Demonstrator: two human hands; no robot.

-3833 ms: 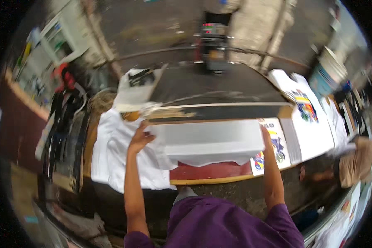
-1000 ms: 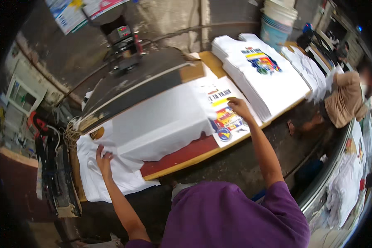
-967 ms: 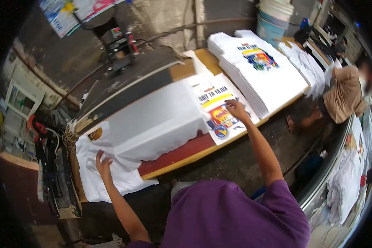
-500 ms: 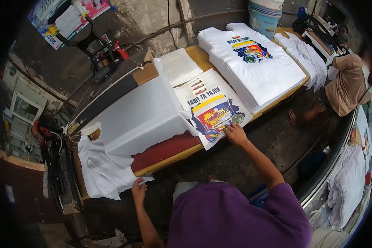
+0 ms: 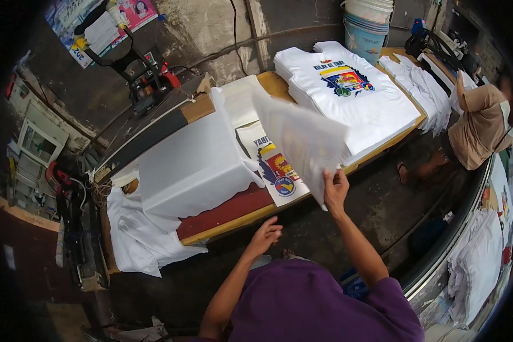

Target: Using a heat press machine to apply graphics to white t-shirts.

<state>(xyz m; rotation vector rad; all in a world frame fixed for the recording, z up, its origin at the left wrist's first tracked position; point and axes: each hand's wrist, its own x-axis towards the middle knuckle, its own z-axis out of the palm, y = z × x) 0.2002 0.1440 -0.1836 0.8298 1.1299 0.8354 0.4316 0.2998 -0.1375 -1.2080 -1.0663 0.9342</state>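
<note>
My right hand (image 5: 335,188) grips a lifted transfer sheet (image 5: 302,137) by its near edge, its pale back facing up with the print showing faintly. Beneath it lies a colourful printed sheet (image 5: 276,182). My left hand (image 5: 267,233) is open and empty at the table's front edge, fingers bent loosely. A white shirt (image 5: 194,165) is draped along the front of the dark pressing platen, above red padding (image 5: 216,214), with more of it bunched at the left. A stack of white printed shirts (image 5: 382,119) sits to the right.
A heat press (image 5: 145,85) stands at the back left beside black equipment (image 5: 80,239). Stacked buckets (image 5: 366,31) are behind the shirts. Loose white shirts (image 5: 422,102) lie farther right, where another person (image 5: 476,122) in tan bends. More white fabric (image 5: 476,256) hangs at the lower right.
My right hand has taken hold of a printed sheet and raised it, turning its back upward. My left hand has moved from the bunched fabric toward the middle front. The view has turned rightward.
</note>
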